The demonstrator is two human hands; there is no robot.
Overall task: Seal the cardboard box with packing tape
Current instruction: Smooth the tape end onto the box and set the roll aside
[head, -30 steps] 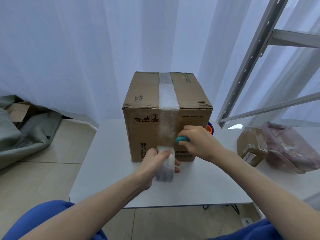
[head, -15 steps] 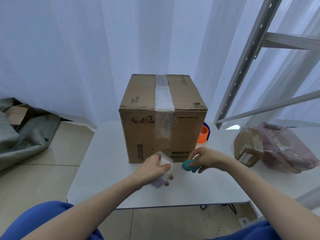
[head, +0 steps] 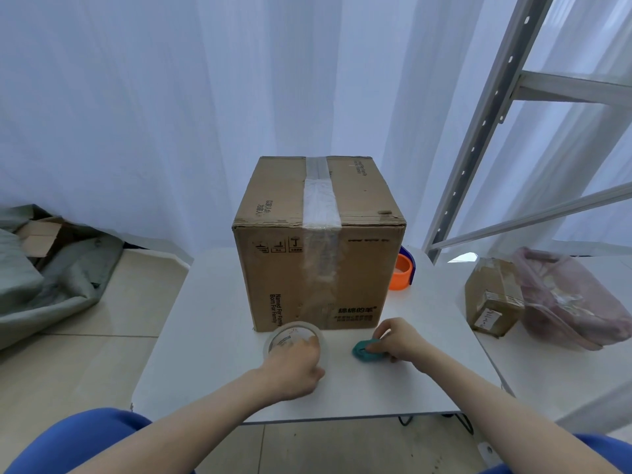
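Observation:
A brown cardboard box (head: 284,275) stands on the white table (head: 212,336). A strip of clear tape (head: 320,206) runs over its closed top seam and down the front face. The roll of clear packing tape (head: 290,335) lies flat on the table just in front of the box. My left hand (head: 294,367) rests on the roll's near side, fingers over it. My right hand (head: 398,340) is to the right of the roll and pinches a small teal cutter (head: 362,350) against the table.
An orange and blue tape roll (head: 402,273) stands behind the box's right side. A small taped parcel (head: 492,299) and a pink plastic bag (head: 567,299) lie on the surface to the right. A metal shelf frame (head: 478,131) rises at right. Grey cloth (head: 51,278) lies on the floor at left.
Both hands came down from the box's front face to the table. The tape roll went from upright in my left hand to flat on the table; the cutter is lowered onto the table.

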